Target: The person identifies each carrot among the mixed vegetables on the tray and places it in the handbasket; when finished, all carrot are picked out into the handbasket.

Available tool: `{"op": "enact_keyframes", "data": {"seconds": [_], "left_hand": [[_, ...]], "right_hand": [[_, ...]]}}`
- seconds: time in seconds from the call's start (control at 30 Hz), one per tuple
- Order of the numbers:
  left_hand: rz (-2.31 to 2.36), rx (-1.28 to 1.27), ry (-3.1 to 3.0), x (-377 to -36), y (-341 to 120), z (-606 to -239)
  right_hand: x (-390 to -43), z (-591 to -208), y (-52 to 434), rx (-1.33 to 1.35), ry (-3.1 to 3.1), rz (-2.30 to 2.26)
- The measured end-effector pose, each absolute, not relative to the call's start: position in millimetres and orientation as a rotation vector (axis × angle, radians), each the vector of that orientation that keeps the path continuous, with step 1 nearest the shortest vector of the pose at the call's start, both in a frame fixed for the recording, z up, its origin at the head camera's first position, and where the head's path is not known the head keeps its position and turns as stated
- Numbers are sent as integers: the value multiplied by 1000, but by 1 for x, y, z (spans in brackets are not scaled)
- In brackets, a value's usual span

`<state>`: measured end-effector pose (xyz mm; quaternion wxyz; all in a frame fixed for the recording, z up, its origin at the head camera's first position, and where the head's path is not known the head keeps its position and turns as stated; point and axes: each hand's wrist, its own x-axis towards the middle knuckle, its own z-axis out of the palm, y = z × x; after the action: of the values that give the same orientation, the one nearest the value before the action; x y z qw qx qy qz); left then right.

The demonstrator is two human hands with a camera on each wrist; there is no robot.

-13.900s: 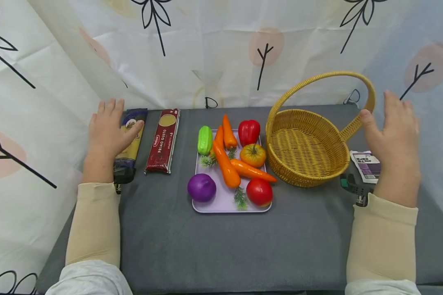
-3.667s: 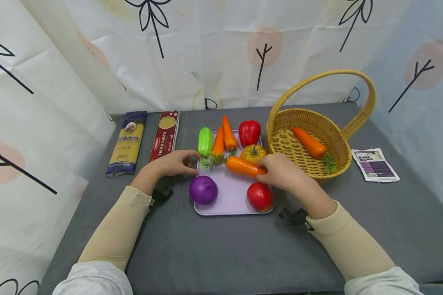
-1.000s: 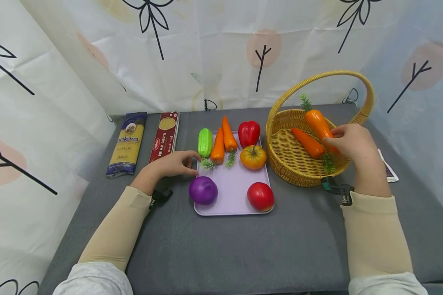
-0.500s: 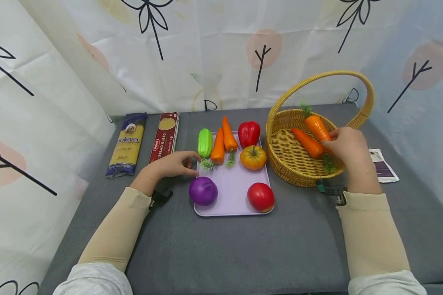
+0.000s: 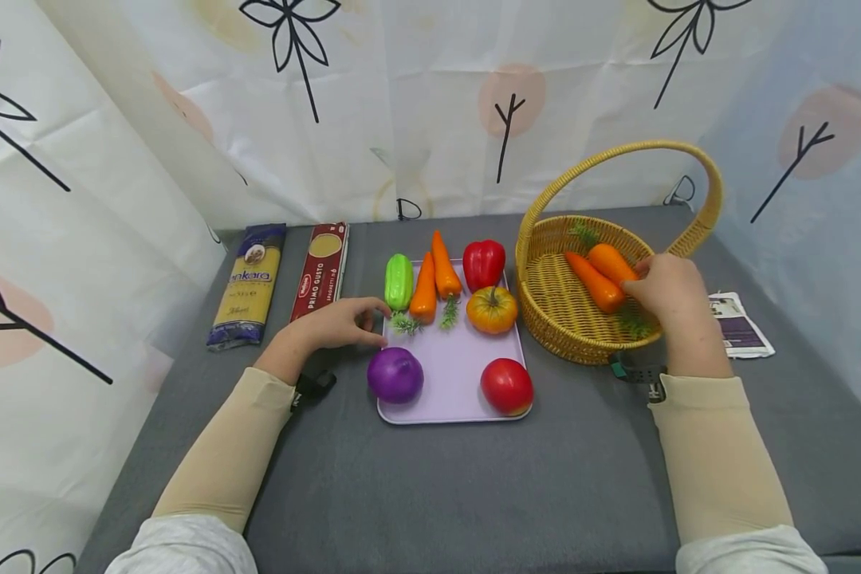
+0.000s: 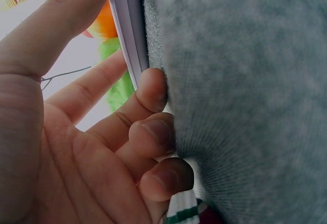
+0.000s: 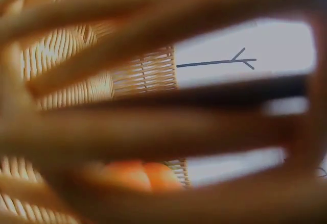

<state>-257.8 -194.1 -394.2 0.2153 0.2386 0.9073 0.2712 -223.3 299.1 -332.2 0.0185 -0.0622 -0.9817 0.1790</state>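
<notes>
My right hand reaches into the yellow wicker basket, under its handle. Its fingertips pinch the lower end of an orange carrot. Against that carrot lies a second carrot on the basket floor. Blurred wicker fills most of the right wrist view, with orange showing low down. My left hand rests at the left edge of the lilac tray, fingers loosely bent. In the left wrist view, its thumb and fingertips touch the tray's rim, spread along it.
On the tray are a green cucumber, two carrots, a red pepper, a small pumpkin, a tomato and a purple onion-like vegetable. Two spaghetti packs lie left; a white-purple packet lies right.
One carrot went into the basket earlier. My right hand then carried another from the tray, and it has just sunk lower beside the first. My left hand moved to the tray's edge and stays there.
</notes>
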Motion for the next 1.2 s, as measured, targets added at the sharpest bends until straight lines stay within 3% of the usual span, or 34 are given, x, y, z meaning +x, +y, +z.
{"op": "enact_keyframes", "data": {"seconds": [0.6, 1.0, 1.2], "left_hand": [[750, 668, 2526, -256, -194, -392], [757, 656, 2521, -257, -192, -393], [772, 672, 2508, -257, -194, -394]], "right_hand": [[-171, -262, 267, -203, -2909, 689], [-118, -230, 229, 17, -2660, 732], [-107, -222, 209, 157, -2468, 796]]}}
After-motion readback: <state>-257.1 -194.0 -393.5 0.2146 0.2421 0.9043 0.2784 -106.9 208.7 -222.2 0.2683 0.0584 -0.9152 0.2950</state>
